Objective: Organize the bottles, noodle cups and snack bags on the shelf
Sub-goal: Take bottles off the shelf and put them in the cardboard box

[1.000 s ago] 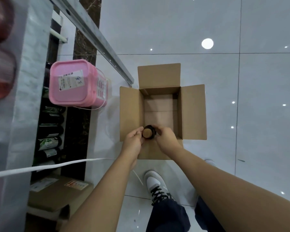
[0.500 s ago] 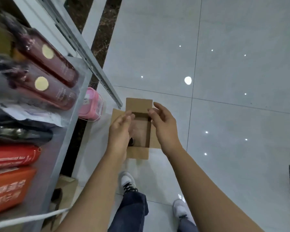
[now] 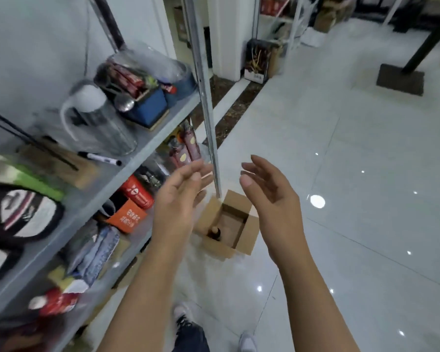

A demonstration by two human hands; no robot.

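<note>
Gripping state: left hand (image 3: 178,196) and right hand (image 3: 269,196) spread apart, empty.
Bottle (image 3: 214,232): upright in box (image 3: 249,240) on floor.
Risk: crowded shelf (image 3: 148,146); a careless reach topples items.

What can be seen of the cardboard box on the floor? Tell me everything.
The cardboard box is plain brown corrugated card, standing upright on the glossy white floor tiles beside the shelf's metal upright. Its top flaps are folded outward. Inside, one dark bottle stands near a corner; the rest looks empty. Neither hand touches it.
</note>
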